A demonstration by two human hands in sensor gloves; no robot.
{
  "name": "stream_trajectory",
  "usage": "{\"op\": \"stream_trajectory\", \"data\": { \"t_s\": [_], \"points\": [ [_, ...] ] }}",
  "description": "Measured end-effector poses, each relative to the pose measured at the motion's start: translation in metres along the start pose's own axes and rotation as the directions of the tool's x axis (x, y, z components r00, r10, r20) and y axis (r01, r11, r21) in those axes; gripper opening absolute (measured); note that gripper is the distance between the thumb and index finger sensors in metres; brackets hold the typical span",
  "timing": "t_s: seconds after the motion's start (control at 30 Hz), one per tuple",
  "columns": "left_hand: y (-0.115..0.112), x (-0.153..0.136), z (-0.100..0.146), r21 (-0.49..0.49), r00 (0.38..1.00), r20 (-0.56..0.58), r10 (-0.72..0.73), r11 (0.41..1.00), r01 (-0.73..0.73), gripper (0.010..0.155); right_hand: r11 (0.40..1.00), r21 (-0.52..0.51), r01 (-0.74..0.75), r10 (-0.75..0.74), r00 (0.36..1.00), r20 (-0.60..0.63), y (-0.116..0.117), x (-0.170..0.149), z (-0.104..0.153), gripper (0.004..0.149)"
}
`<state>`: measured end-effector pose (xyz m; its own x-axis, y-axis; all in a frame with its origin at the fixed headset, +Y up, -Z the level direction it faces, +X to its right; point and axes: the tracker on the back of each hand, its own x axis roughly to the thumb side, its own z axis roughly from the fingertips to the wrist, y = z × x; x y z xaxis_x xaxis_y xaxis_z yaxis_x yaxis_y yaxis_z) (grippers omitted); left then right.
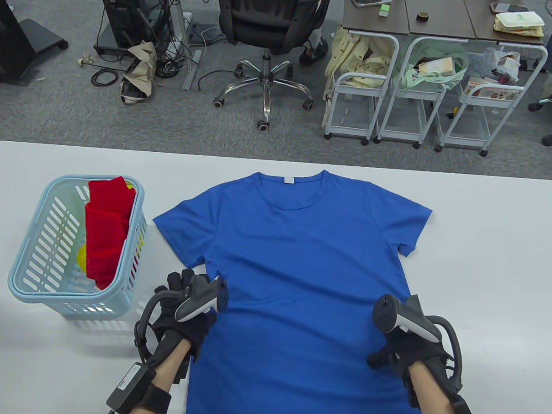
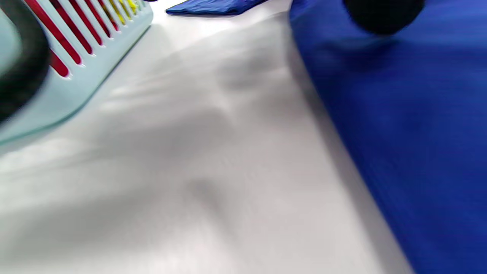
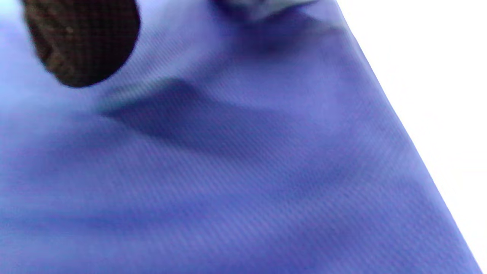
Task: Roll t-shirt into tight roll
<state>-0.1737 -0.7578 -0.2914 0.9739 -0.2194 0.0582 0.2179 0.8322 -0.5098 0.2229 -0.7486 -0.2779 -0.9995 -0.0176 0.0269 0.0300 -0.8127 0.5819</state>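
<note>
Blue t-shirt (image 1: 300,281) spread flat and face up at the centre of the white table (image 1: 483,271), collar toward 12 o'clock and hem running off the view's bottom edge at 6 o'clock; both sleeves lie open, toward 10 and 2 o'clock. The left hand (image 1: 187,310) sits at the shirt's left side seam, about 8 o'clock of the garment, and the right hand (image 1: 400,347) on its right side, about 4 o'clock. Trackers hide most of the fingers, and the blurred wrist views show only a dark fingertip against the cloth, so whether either hand pinches fabric or merely rests on it cannot be told. The fabric appears thin, light and limp, with a slight sheen suggesting it may slide on the smooth tabletop. It will probably need flattening and steady tension to roll tight; the hem corners or side seams look like the best places to take hold. A pale blue basket (image 1: 31,269) holding red cloth (image 1: 105,231) stands at 9 o'clock, just beside the left sleeve.
</note>
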Motion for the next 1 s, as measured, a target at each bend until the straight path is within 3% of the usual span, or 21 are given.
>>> {"op": "stream_trajectory", "data": {
  "t_s": [0.1, 0.17, 0.3, 0.5, 0.6, 0.8, 0.87, 1.0],
  "points": [
    [-0.013, 0.01, 0.009, -0.011, 0.955, 0.238, 0.177, 0.984, -0.18, 0.078, 0.999, -0.048, 0.007, -0.006, 1.0, 0.004, -0.012, 0.004, 0.005, 0.094],
    [-0.015, 0.017, 0.008, -0.076, 0.932, 0.291, 0.217, 0.976, -0.204, 0.075, 0.998, -0.063, 0.021, -0.019, 0.999, 0.033, -0.019, 0.01, 0.007, 0.09],
    [-0.011, 0.021, 0.005, -0.003, 0.973, 0.229, 0.028, 1.0, -0.028, 0.072, 0.998, -0.05, 0.045, -0.041, 0.996, 0.082, -0.033, 0.019, 0.0, 0.08],
    [-0.011, 0.016, 0.003, -0.012, 0.967, 0.236, 0.092, 0.996, -0.092, 0.072, 0.995, 0.001, 0.104, -0.104, 0.993, 0.054, -0.069, 0.022, -0.048, 0.074],
    [-0.01, 0.018, 0.002, 0.003, 0.971, 0.232, 0.056, 0.998, -0.058, 0.073, 0.992, 0.033, 0.12, -0.121, 0.992, 0.027, -0.079, 0.025, -0.081, 0.08],
    [-0.011, 0.017, 0.002, -0.01, 0.97, 0.235, 0.067, 0.998, -0.066, 0.074, 0.962, 0.207, 0.177, -0.124, 0.962, -0.244, -0.054, -0.01, -0.146, 0.083],
    [-0.013, 0.018, 0.0, -0.018, 0.97, 0.234, 0.071, 0.997, -0.069, 0.075, 0.949, 0.063, 0.31, -0.287, 0.928, -0.238, -0.056, -0.02, -0.152, 0.083],
    [-0.012, 0.021, -0.003, -0.011, 0.97, 0.237, 0.052, 0.999, -0.051, 0.075, 0.959, 0.107, 0.261, -0.226, 0.938, -0.264, -0.064, -0.031, -0.157, 0.084]
  ]
}}
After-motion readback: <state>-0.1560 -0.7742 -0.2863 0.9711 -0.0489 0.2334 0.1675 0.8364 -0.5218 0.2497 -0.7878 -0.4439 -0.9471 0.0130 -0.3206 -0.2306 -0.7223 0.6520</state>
